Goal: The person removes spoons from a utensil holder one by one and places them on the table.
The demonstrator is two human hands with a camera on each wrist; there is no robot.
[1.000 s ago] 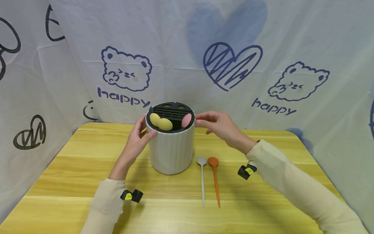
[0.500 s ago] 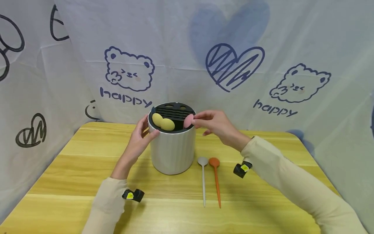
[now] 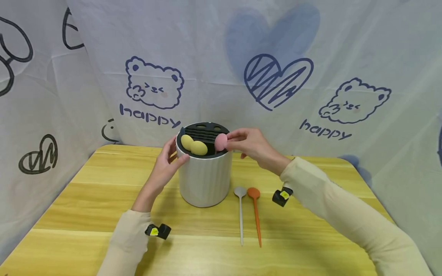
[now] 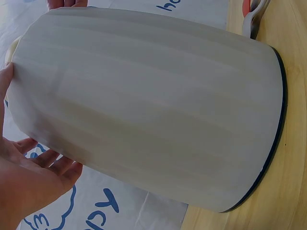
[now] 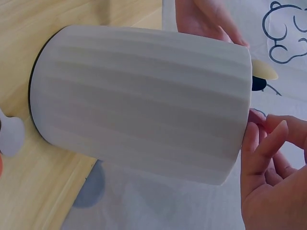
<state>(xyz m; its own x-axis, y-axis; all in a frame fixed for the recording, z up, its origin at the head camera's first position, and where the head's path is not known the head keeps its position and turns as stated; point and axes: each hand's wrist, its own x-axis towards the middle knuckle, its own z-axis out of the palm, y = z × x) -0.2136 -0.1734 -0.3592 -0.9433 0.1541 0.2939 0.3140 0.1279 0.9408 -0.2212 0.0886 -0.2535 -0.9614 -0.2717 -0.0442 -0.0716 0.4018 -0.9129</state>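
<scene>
A white ribbed utensil holder point(image 3: 205, 180) with a black slotted top stands upright on the table. My left hand point(image 3: 162, 168) holds its left side near the rim, thumb on the front and fingers curved around behind. My right hand point(image 3: 253, 147) pinches the head of a pink spoon point(image 3: 221, 142) at the holder's right rim, between thumb and fingers; the spoon's handle is hidden inside. Two yellow spoon heads point(image 3: 198, 148) stick out of the opening at the front left. In the right wrist view the right fingertips meet the pink spoon point(image 5: 256, 117) just past the rim.
Right of the holder, a grey spoon point(image 3: 241, 214) and an orange spoon point(image 3: 256, 214) lie side by side on the wooden table point(image 3: 193, 253). A printed cloth point(image 3: 214, 96) hangs behind the table's back edge and along both sides.
My right hand has moved left from the rim and taken hold of the pink spoon's head. That head has turned, showing a rounder face. The left hand keeps its place on the holder.
</scene>
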